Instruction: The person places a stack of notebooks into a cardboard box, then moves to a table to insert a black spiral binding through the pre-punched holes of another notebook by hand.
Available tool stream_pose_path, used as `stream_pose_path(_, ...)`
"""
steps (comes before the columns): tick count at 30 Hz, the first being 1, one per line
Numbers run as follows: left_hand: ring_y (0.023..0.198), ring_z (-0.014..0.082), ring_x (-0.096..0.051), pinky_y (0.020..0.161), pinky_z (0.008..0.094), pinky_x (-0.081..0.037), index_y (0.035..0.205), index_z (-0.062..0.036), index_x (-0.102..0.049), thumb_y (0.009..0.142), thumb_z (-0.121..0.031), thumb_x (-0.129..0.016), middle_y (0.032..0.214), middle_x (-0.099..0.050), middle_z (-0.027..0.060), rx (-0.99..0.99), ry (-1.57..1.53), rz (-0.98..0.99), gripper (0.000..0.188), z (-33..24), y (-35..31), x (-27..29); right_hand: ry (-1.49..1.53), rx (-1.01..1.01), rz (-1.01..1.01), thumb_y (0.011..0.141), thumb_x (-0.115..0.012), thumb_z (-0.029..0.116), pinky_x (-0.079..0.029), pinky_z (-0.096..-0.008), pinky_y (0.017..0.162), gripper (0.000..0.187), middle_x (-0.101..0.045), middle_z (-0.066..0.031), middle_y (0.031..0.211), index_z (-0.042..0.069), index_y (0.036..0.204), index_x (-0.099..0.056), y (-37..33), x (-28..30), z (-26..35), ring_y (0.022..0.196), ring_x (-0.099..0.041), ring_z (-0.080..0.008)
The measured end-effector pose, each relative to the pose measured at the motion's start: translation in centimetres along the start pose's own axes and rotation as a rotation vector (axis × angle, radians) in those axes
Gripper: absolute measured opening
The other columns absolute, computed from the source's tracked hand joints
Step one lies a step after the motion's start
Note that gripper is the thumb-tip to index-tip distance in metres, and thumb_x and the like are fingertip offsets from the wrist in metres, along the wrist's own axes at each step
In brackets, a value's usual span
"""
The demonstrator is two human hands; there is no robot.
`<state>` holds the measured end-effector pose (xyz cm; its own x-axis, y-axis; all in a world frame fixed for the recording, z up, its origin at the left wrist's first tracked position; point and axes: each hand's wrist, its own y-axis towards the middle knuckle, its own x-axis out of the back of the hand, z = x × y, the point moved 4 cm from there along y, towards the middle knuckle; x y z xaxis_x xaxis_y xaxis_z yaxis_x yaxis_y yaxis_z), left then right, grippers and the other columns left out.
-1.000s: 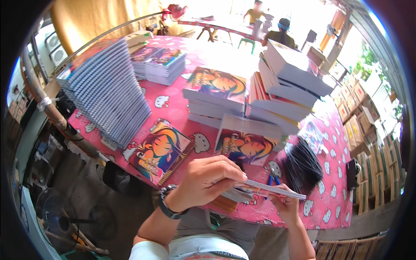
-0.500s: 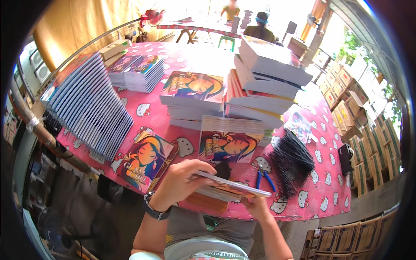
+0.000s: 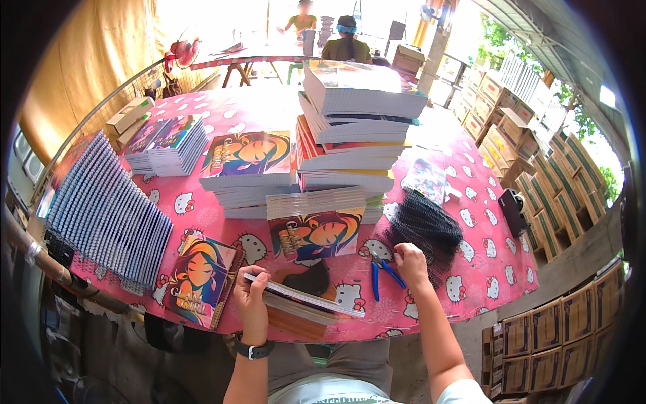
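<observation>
My left hand (image 3: 253,304) is closed on the left end of a thin book (image 3: 313,298), tilted so its pale page edge shows. Under it lies a brown wooden block (image 3: 296,326) beside a dark piece (image 3: 304,277). My right hand (image 3: 412,266) has its fingers curled at the near left edge of a heap of black plastic binding coils (image 3: 431,225); whether a coil is pinched in them is too small to tell. Blue-handled cutting pliers (image 3: 376,281) lie just left of that hand. A bound book with an illustrated cover (image 3: 202,279) rests left of my left hand.
Tall stacks of books (image 3: 356,155) and a lower stack (image 3: 249,178) stand ahead, with a fanned pile (image 3: 316,232) in front. A slanting row of coil-bound books (image 3: 111,209) fills the left. Cartons (image 3: 505,141) stand beyond the right edge. Two people sit at a far table (image 3: 249,55).
My right hand has let go of the book and moved right to the coils. My left hand keeps the book, now lower and farther left. The whole view has shifted.
</observation>
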<state>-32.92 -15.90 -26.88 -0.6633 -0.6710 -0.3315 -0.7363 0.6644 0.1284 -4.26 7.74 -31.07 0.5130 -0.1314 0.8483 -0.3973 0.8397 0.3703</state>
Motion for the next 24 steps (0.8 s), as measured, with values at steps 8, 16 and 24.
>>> stream_pose_path(8, 0.128, 0.0222, -0.039, 0.109, 0.0448, -0.02, 0.134, -0.0035, -0.044, 0.087, -0.032, -0.059, 0.13, -0.05, 0.0117, -0.495, 0.664, -0.101, 0.057, -3.6, -2.3, -1.6, -0.138, 0.071, 0.063, 0.076, -0.067, 0.01, -0.05, -0.0406, 0.078, 0.012, -0.06, -0.0132, 0.088, 0.005, 0.085, -0.061, -0.3, -1.6, 0.8, 0.089, -0.059, -0.0325)
stream_pose_path(16, 0.108, 0.0184, -0.053, 0.109, 0.0632, -0.003, 0.123, -0.0133, -0.058, 0.075, -0.048, -0.07, 0.094, -0.058, 0.0003, -0.654, 1.093, 0.524, 0.06, -1.9, -7.7, -8.4, 0.367, -0.014, -0.048, 0.086, -0.052, 0.002, -0.047, -0.036, 0.068, 0.034, -0.052, -0.0129, 0.086, 0.003, 0.119, -0.044, -0.9, 9.9, 10.0, 0.073, -0.056, -0.0254)
stream_pose_path(24, 0.092, 0.0161, -0.055, 0.11, 0.0521, -0.013, 0.092, -0.0163, -0.066, 0.07, -0.035, -0.074, 0.079, -0.056, -0.0021, -0.696, 1.029, 0.476, 0.03, -1.6, -7.2, -10.1, 0.858, 0.038, 0.521, 0.093, -0.051, 0.001, -0.042, -0.0212, 0.059, 0.023, -0.053, -0.0025, 0.086, 0.001, 0.115, -0.054, -7.9, 9.3, 12.7, 0.071, -0.048, -0.0062)
